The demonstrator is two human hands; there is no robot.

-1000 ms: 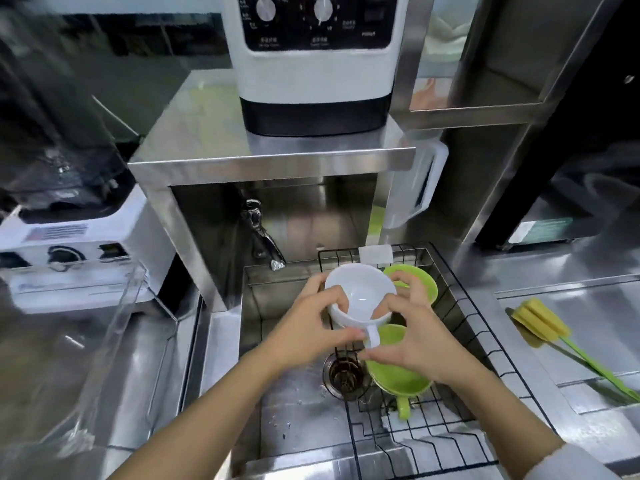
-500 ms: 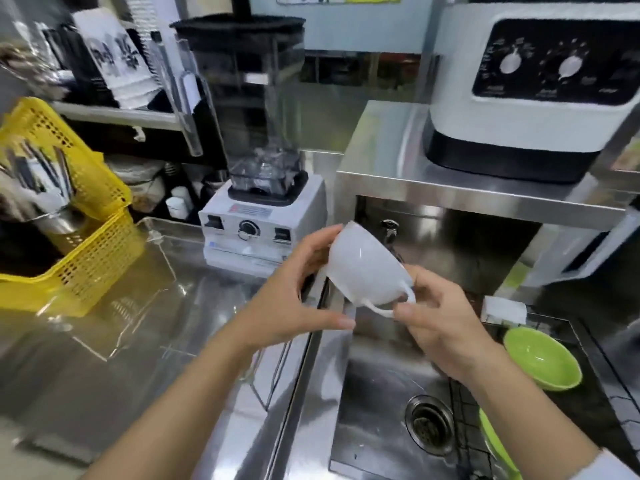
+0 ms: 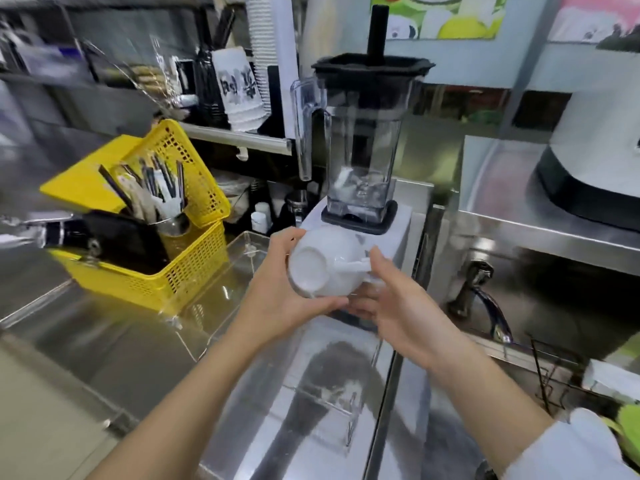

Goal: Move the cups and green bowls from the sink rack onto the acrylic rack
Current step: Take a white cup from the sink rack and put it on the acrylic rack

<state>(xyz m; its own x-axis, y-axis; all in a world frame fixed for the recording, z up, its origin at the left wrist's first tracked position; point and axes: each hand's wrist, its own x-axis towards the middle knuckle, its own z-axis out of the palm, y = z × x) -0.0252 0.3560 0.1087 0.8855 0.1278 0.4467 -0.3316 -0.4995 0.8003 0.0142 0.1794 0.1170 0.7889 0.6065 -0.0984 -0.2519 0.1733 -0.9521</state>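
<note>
A white cup (image 3: 322, 263) is held up in front of the blender, tipped over so its base faces me and its handle points right. My left hand (image 3: 280, 299) wraps the cup's left side and underside. My right hand (image 3: 394, 303) grips it from the right at the handle. Below and to the left lies the clear acrylic rack (image 3: 221, 299) on the steel counter. The black wire sink rack (image 3: 554, 372) shows at the right edge, and a green bowl (image 3: 628, 429) peeks in at the lower right corner.
A blender (image 3: 360, 150) stands right behind the cup. A yellow basket (image 3: 166, 258) of utensils sits on the left part of the acrylic rack. The tap (image 3: 485, 299) and a white machine (image 3: 595, 161) on a steel shelf are to the right.
Both hands carried the white cup left from the sink toward the acrylic rack and turned it bottom-up toward me. My view swung left; the green bowls slid to the right edge.
</note>
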